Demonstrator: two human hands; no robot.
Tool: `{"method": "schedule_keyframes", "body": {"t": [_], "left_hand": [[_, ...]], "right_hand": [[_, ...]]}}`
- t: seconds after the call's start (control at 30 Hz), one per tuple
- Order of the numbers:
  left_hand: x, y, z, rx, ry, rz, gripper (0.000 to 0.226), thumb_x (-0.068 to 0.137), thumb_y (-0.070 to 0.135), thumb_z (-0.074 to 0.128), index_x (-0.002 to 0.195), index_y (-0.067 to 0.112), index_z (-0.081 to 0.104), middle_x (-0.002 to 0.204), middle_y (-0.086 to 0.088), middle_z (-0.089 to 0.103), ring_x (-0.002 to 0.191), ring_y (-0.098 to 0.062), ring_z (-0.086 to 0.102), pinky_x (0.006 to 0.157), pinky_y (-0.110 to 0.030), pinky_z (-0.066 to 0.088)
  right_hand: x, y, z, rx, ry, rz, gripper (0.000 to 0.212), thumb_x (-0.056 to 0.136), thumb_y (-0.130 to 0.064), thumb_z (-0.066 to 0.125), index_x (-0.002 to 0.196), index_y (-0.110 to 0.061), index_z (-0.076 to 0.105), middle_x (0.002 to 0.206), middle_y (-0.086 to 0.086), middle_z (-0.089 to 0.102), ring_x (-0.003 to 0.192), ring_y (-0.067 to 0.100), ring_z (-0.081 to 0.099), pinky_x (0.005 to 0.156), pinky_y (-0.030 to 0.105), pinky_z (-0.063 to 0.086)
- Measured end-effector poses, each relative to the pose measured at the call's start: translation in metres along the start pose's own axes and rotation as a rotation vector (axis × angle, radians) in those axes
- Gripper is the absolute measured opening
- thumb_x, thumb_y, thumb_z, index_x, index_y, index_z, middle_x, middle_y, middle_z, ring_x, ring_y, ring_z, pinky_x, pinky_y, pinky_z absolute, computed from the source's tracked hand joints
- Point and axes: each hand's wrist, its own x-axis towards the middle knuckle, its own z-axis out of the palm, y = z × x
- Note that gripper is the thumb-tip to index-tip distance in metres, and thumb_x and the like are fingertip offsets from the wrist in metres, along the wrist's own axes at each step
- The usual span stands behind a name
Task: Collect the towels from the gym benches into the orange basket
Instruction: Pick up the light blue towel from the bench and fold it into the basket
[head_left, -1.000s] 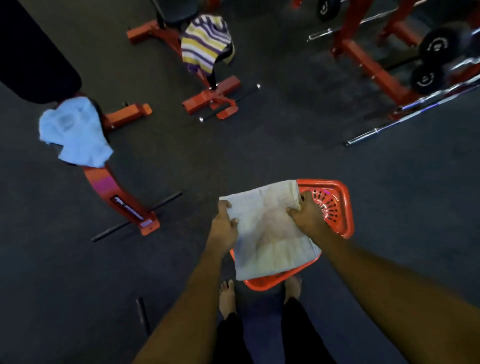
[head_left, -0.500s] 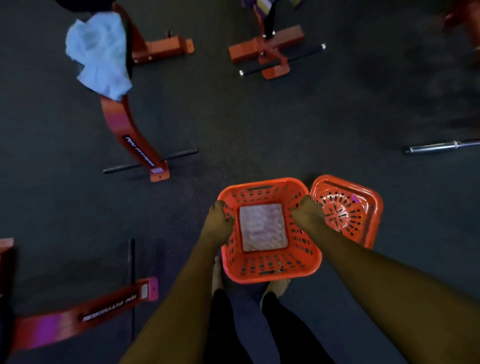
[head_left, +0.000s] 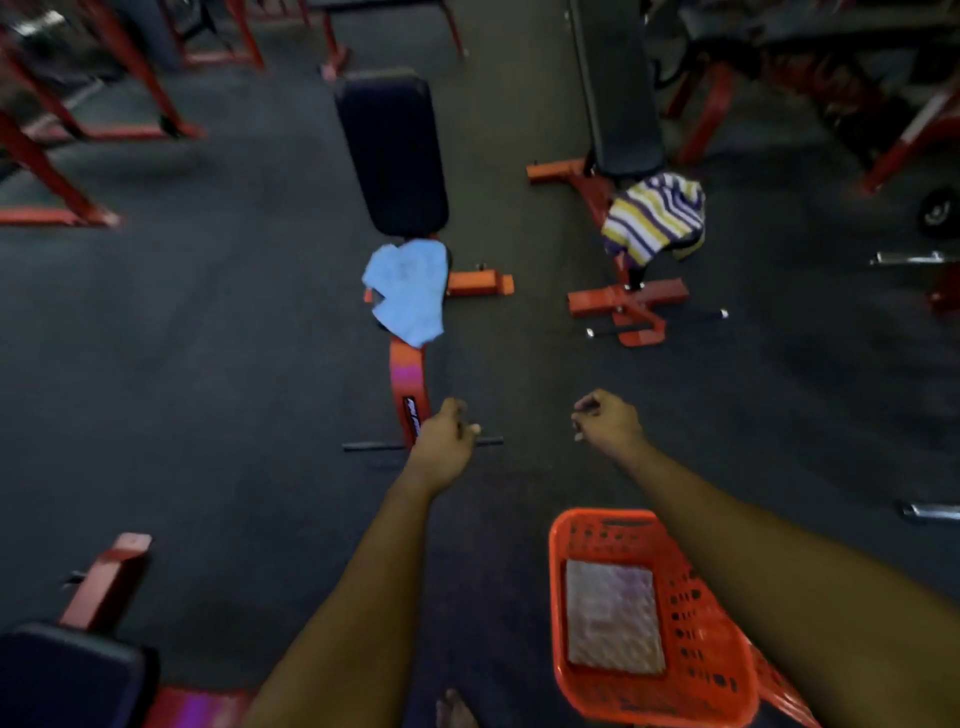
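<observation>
An orange basket stands on the floor at the lower right, with a folded pale towel lying flat in its bottom. A light blue towel is draped over the seat of the middle bench. Over the bench to the right hangs a striped purple, yellow and white towel. My left hand and my right hand are both stretched forward above the floor, fingers loosely curled, holding nothing. The right forearm crosses over the basket's right side.
A second orange basket peeks out behind the first. Another bench is at the lower left. Red rack frames line the far left, with barbell ends and weights on the right. Dark floor lies between the benches.
Both hands have let go of the basket rim and reached forward. The view has lifted, so the basket with the pale towel now sits lower right and the benches are ahead.
</observation>
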Motion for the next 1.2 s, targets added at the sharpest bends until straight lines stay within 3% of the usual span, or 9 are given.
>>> {"method": "schedule_keyframes", "body": {"t": [0.07, 0.23, 0.43, 0.63, 0.73, 0.83, 0.97, 1.07, 1.2], "left_hand": [[0.002, -0.008, -0.052, 0.011, 0.062, 0.022, 0.031, 0.095, 0.017, 0.054, 0.123, 0.005, 0.049, 0.087, -0.008, 0.06, 0.079, -0.021, 0.057, 0.068, -0.028, 0.044], [0.007, -0.026, -0.144, -0.029, 0.151, 0.048, 0.027, 0.095, 0.021, 0.053, 0.119, 0.012, 0.049, 0.097, -0.014, 0.065, 0.085, -0.026, 0.063, 0.077, -0.038, 0.051], [0.031, -0.049, -0.205, -0.059, 0.2, 0.064, 0.031, 0.096, 0.023, 0.052, 0.124, 0.009, 0.048, 0.102, -0.007, 0.061, 0.088, -0.021, 0.057, 0.076, -0.032, 0.048], [0.097, -0.088, -0.244, -0.027, 0.196, 0.024, 0.033, 0.096, 0.026, 0.052, 0.124, 0.009, 0.048, 0.106, -0.014, 0.064, 0.086, -0.021, 0.059, 0.075, -0.037, 0.05], [0.153, -0.111, -0.257, -0.022, 0.171, -0.004, 0.035, 0.096, 0.028, 0.051, 0.126, 0.011, 0.047, 0.106, -0.012, 0.063, 0.088, -0.019, 0.06, 0.072, -0.031, 0.049], [0.219, -0.132, -0.265, -0.011, 0.15, -0.03, 0.037, 0.096, 0.029, 0.052, 0.128, 0.011, 0.047, 0.104, -0.011, 0.064, 0.088, -0.019, 0.061, 0.067, -0.027, 0.047], [0.32, -0.156, -0.275, 0.017, 0.091, -0.093, 0.035, 0.096, 0.028, 0.052, 0.126, 0.011, 0.048, 0.104, -0.01, 0.065, 0.089, -0.018, 0.061, 0.07, -0.027, 0.045], [0.382, -0.174, -0.279, 0.035, 0.063, -0.144, 0.032, 0.096, 0.025, 0.053, 0.123, 0.008, 0.051, 0.095, -0.008, 0.065, 0.085, -0.019, 0.062, 0.068, -0.026, 0.045], [0.439, -0.197, -0.275, 0.063, -0.019, -0.183, 0.03, 0.097, 0.025, 0.052, 0.122, 0.009, 0.051, 0.089, -0.006, 0.062, 0.075, -0.013, 0.058, 0.062, -0.023, 0.047]], "right_hand": [[-0.005, -0.042, 0.018, 0.018, 0.004, -0.069, 0.008, 0.085, -0.008, 0.065, 0.083, -0.016, 0.063, 0.089, 0.014, 0.073, 0.07, 0.028, 0.072, 0.054, 0.022, 0.05], [-0.005, -0.121, 0.06, -0.014, -0.024, -0.222, 0.021, 0.085, -0.005, 0.064, 0.072, -0.02, 0.058, 0.082, 0.014, 0.069, 0.056, 0.018, 0.064, 0.05, 0.023, 0.049], [0.024, -0.186, 0.105, -0.037, -0.033, -0.284, 0.017, 0.083, -0.006, 0.064, 0.073, -0.019, 0.06, 0.08, 0.015, 0.07, 0.057, 0.024, 0.067, 0.071, 0.044, 0.061], [0.072, -0.234, 0.149, -0.027, -0.042, -0.293, 0.011, 0.083, -0.007, 0.064, 0.077, -0.015, 0.062, 0.078, 0.012, 0.07, 0.061, 0.024, 0.069, 0.074, 0.042, 0.062], [0.117, -0.251, 0.176, -0.029, -0.066, -0.274, 0.004, 0.084, -0.006, 0.065, 0.086, -0.009, 0.066, 0.08, 0.011, 0.069, 0.069, 0.028, 0.071, 0.075, 0.04, 0.061], [0.172, -0.268, 0.202, -0.036, -0.109, -0.246, 0.009, 0.085, -0.007, 0.064, 0.093, -0.005, 0.067, 0.088, 0.011, 0.068, 0.068, 0.024, 0.07, 0.068, 0.032, 0.058], [0.262, -0.291, 0.241, -0.047, -0.164, -0.158, 0.009, 0.083, -0.01, 0.069, 0.091, -0.008, 0.065, 0.088, 0.014, 0.07, 0.063, 0.021, 0.068, 0.069, 0.036, 0.06], [0.311, -0.303, 0.269, -0.1, -0.237, -0.108, 0.015, 0.082, -0.012, 0.072, 0.094, -0.006, 0.066, 0.086, 0.014, 0.071, 0.069, 0.022, 0.07, 0.059, 0.026, 0.053], [0.356, -0.309, 0.304, -0.134, -0.275, -0.043, 0.016, 0.079, -0.015, 0.075, 0.091, -0.012, 0.065, 0.088, 0.011, 0.072, 0.084, 0.026, 0.071, 0.072, 0.032, 0.055]]}}
